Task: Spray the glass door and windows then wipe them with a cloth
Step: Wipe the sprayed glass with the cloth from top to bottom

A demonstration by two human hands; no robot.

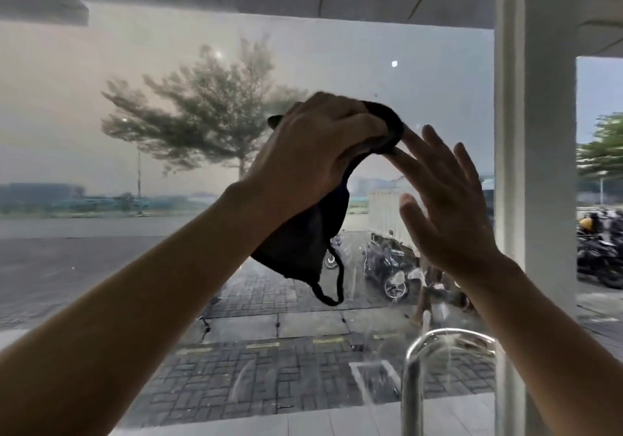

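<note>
In left hand (313, 152), black cloth (303, 243).

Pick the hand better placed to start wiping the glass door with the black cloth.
Left, likely. The left hand grips the black fabric cloth, raised before the clear glass door; the right hand is open, fingers only touching the cloth's upper end.

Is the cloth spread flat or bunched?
Bunched. The left hand grips the black cloth at its top; the rest hangs down loose.
</note>
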